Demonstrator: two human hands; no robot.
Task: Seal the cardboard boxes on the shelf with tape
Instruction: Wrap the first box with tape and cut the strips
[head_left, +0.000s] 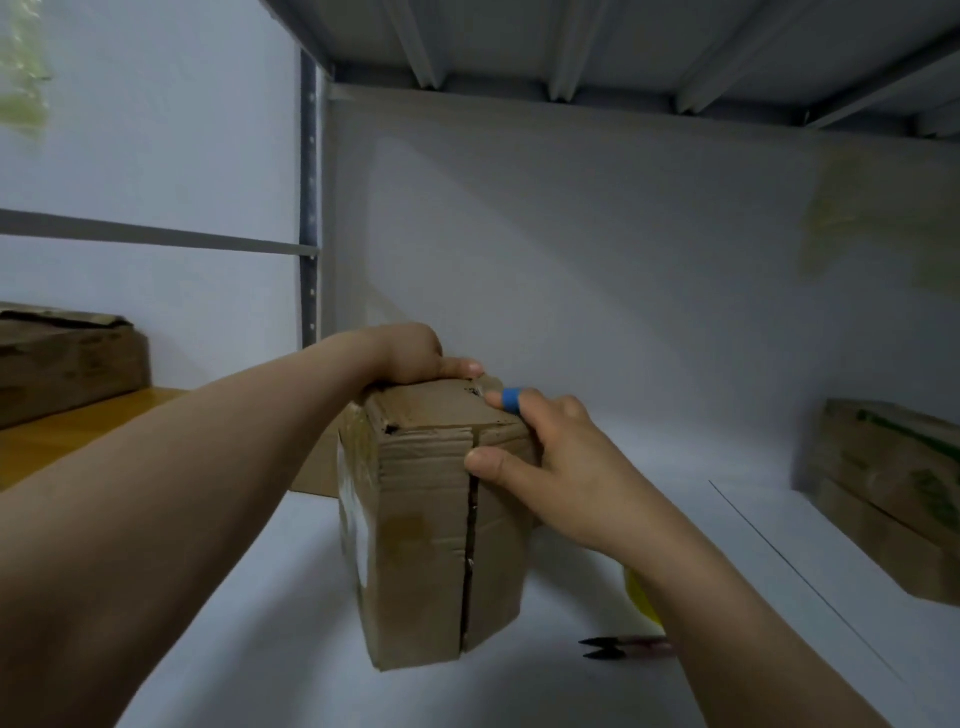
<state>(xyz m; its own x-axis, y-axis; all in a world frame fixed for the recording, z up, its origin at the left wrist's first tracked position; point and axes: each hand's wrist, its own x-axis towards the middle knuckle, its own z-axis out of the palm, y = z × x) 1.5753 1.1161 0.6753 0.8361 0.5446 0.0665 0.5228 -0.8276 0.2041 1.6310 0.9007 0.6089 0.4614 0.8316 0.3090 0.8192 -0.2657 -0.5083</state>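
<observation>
A worn brown cardboard box (421, 545) stands on the white shelf (260, 597), its two flaps meeting in a dark vertical seam that faces me. My left hand (415, 356) grips the box's far top edge, thumb laid along the top. My right hand (550, 457) holds the near top right corner, thumb pressed on the seam and the forefinger, which wears a blue band, on the top. A yellowish tape roll (641, 597) lies behind my right forearm, mostly hidden.
Small dark snips (618, 647) lie on the shelf by my right forearm. Another cardboard box (67, 358) sits at the left on a wooden board, and a printed one (893, 499) at the right. A metal shelf deck runs overhead.
</observation>
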